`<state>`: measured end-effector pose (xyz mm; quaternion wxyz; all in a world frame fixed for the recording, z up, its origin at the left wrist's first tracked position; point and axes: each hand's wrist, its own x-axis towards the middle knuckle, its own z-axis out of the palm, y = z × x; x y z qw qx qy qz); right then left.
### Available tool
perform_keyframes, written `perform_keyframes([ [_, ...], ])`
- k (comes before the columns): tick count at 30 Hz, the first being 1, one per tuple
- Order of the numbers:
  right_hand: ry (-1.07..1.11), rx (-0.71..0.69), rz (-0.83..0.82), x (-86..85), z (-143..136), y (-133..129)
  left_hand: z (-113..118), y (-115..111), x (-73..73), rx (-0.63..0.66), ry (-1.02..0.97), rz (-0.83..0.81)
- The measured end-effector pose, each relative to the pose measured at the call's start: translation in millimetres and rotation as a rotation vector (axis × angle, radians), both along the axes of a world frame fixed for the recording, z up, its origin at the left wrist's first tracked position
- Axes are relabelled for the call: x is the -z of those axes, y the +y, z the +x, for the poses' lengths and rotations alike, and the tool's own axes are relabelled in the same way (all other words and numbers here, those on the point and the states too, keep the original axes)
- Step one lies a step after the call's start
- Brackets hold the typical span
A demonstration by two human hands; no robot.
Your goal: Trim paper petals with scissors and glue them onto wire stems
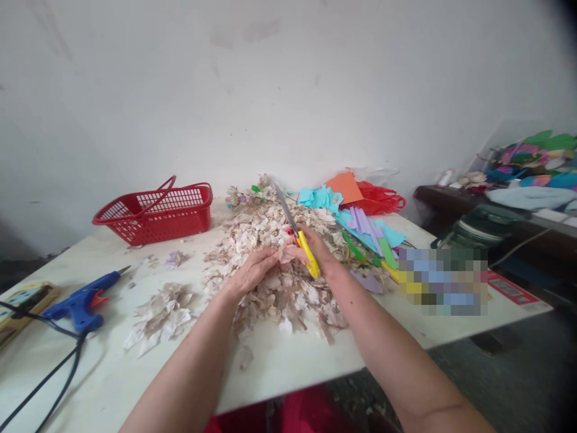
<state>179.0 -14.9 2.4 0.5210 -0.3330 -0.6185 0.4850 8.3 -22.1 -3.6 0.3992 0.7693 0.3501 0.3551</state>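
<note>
A large heap of crumpled whitish-brown petal-like pieces (265,225) spreads over the middle of the white table (315,358). My left hand (255,270) is at the heap's centre, its fingers closed on a pale piece (285,251). Close beside it on the right, my right hand (313,248) holds scissors (306,252) with yellow handles, the blades pointing up and away. The fingers of my right hand also meet the pale piece; its fingertips are partly hidden.
A red basket (180,219) stands at the back left. A blue glue gun (83,304) with cables and a power strip (27,307) lie at the left. Coloured paper (345,188) and a red bag (378,198) lie back right. A smaller petal pile (164,316) sits front left.
</note>
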Motion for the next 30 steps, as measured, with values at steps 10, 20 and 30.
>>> perform_keyframes([
  [10,-0.078,0.058,0.048,1.9,-2,2,1,-1,-4.1,-0.253,0.097,0.239],
  [20,-0.054,0.089,0.0,1.3,-3,1,6,1,6.3,-0.369,0.053,0.243],
  [30,-0.009,0.216,0.03,1.9,-9,3,9,7,15.3,-0.547,-0.006,0.255],
])
